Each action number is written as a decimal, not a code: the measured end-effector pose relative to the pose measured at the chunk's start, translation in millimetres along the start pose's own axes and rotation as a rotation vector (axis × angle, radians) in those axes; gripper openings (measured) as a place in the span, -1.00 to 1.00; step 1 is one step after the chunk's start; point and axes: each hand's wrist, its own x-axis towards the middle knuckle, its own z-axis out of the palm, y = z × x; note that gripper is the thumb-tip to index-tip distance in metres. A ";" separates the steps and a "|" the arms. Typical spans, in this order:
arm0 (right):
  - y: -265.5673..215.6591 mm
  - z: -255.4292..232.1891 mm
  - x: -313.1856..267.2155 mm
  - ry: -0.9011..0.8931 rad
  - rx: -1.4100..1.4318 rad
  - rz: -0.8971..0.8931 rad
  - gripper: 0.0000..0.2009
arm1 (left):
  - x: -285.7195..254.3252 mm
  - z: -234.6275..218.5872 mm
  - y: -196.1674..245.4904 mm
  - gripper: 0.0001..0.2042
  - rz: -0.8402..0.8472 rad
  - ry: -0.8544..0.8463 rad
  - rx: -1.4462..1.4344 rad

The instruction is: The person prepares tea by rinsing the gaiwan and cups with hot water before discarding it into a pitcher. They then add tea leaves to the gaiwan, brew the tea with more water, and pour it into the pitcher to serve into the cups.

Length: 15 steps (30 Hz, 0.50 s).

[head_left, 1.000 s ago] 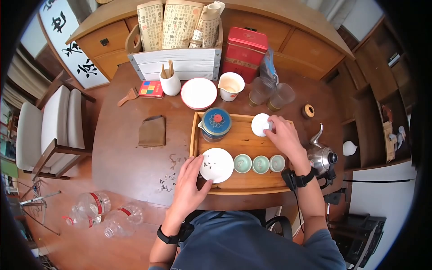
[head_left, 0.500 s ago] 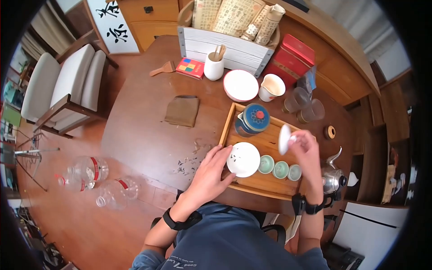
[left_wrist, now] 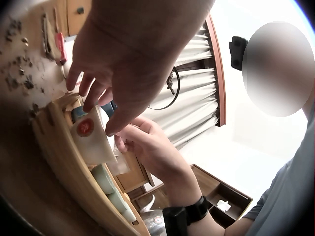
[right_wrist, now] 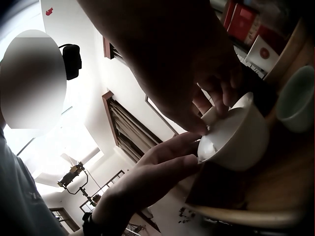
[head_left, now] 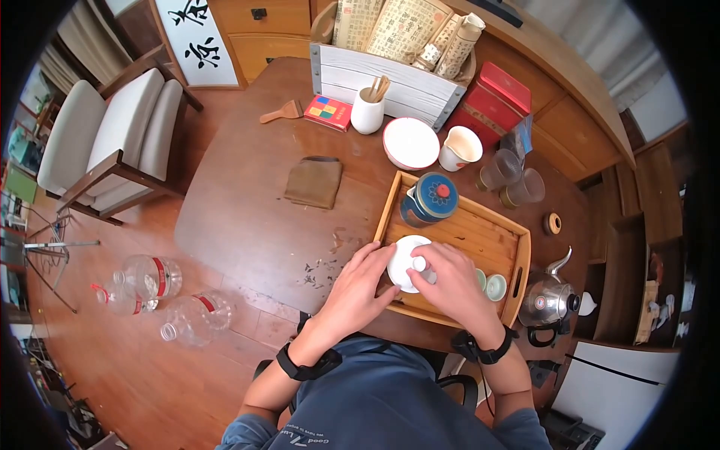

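A white lidded tea bowl (right_wrist: 251, 142) stands on the wooden tray (head_left: 491, 229), near its left front corner. Over the bowl's mouth, my right hand (head_left: 459, 289) pinches the white lid (head_left: 401, 264) by its knob. My left hand (head_left: 358, 289) rests at the bowl's left side, its fairly straight fingers and thumb touching the rim. In the left wrist view, a red mark shows on the bowl's wall. Tea leaves seen inside the bowl earlier are covered now. Pale green cups (head_left: 495, 287) sit to the right, partly hidden by my right hand.
Behind the bowl stands a blue-lidded pot (head_left: 429, 201). A steel kettle (head_left: 546, 300) is right of the tray. Loose tea leaves (head_left: 319, 271) and a folded brown cloth (head_left: 313, 182) lie to the left. Beyond the tray are a white dish (head_left: 411, 142) and a pitcher (head_left: 460, 148).
My right hand lifted the lid from the tray's right side, tilted it upright, and brought it left over the bowl. The left hand stayed by the bowl. The head view swung left.
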 end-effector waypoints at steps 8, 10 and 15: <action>-3.6 -0.4 -13.9 0.093 -0.050 -0.003 -0.71 | 2.0 2.0 -0.8 -0.42 0.029 0.015 0.044; -12.7 -11.9 -26.9 0.143 0.031 0.091 -0.72 | 0.8 0.5 0.3 -0.43 0.045 0.040 0.030; 4.2 -6.0 -119.1 0.302 0.202 0.106 -0.87 | -9.7 -11.3 4.6 -0.49 -0.029 0.097 -0.021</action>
